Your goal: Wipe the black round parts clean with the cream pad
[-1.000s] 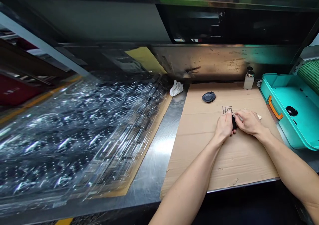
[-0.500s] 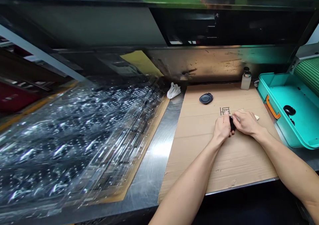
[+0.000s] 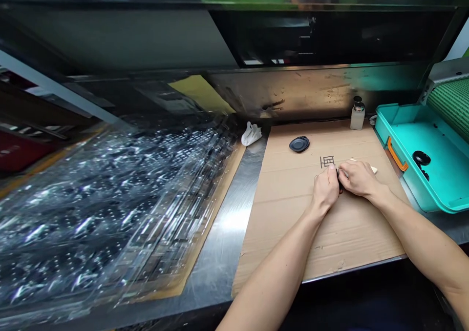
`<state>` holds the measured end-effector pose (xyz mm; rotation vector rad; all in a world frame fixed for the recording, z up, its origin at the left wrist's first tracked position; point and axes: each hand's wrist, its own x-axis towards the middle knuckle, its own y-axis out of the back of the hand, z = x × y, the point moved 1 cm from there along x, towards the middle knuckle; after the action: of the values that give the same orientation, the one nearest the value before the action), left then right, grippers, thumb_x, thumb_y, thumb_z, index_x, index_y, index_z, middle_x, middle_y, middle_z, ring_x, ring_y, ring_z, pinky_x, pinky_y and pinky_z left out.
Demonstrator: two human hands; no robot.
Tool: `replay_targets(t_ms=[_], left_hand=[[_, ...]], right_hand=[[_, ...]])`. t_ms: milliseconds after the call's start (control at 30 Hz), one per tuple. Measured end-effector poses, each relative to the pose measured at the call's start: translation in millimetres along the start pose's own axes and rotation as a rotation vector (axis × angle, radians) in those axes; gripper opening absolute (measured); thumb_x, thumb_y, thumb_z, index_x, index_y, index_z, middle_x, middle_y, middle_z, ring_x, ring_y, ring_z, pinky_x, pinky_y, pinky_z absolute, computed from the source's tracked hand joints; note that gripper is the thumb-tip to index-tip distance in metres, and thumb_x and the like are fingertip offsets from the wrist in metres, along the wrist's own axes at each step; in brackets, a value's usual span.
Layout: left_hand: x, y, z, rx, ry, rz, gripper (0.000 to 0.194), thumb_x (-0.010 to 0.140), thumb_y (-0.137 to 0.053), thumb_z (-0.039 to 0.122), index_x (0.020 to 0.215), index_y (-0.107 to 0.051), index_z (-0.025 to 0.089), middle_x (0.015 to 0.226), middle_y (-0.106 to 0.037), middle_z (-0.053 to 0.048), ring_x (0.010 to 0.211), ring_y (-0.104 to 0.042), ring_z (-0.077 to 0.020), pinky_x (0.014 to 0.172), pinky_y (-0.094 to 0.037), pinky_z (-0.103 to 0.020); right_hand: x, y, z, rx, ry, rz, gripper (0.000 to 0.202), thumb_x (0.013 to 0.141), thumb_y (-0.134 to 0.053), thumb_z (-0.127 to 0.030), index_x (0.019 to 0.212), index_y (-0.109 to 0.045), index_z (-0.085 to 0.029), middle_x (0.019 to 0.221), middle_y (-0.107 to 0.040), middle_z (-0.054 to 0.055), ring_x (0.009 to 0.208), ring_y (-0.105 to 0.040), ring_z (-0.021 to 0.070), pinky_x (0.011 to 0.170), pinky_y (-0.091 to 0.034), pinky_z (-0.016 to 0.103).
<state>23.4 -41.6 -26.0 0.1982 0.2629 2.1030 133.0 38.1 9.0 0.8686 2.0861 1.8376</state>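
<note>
My left hand and my right hand meet over a cardboard sheet on the steel bench. Between them they grip a small black part, mostly hidden by the fingers. A pale stick-like tool pokes out past my right hand, which appears to hold it too. Just beyond the hands is a printed mark on the cardboard. A second black round part lies on the cardboard farther back.
A teal plastic bin with an orange handle stands at the right, black parts inside. A small white bottle stands at the back. A crumpled white cloth lies on the steel. Stacked clear plastic trays fill the left.
Both hands stay together on the small black part, working it in place. The view has drifted slightly, shifting everything a little to the left.
</note>
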Motion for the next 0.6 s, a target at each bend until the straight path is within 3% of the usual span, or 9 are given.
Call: replay_targets(t_ms=[167,600], left_hand=[[-2.8,1.2,3.1,-0.077,0.024,-0.007,0.057,0.102,-0.027,0.055,0.067,-0.055,0.021,0.048,-0.058,-0.003,0.041,-0.057,-0.0174,0.044,-0.043,-0.026],[-4.7,2.2,4.5,-0.099,-0.012,0.025,0.059,0.101,-0.032,0.054,0.06,-0.057,0.02,0.047,-0.058,-0.003,0.041,-0.058,-0.0158,0.046,-0.044,-0.025]], right_hand=[[-1.4,-1.8,-3.0,0.002,0.023,0.032,0.024,0.099,-0.046,-0.027,0.095,-0.069,-0.021,0.099,-0.073,0.007,0.092,-0.065,0.0212,0.074,-0.038,0.03],[1.4,-4.0,-4.3,0.043,0.04,0.089,0.022,0.098,-0.047,-0.025,0.093,-0.068,-0.021,0.095,-0.073,0.005,0.086,-0.065,0.0198,0.071,-0.036,0.03]])
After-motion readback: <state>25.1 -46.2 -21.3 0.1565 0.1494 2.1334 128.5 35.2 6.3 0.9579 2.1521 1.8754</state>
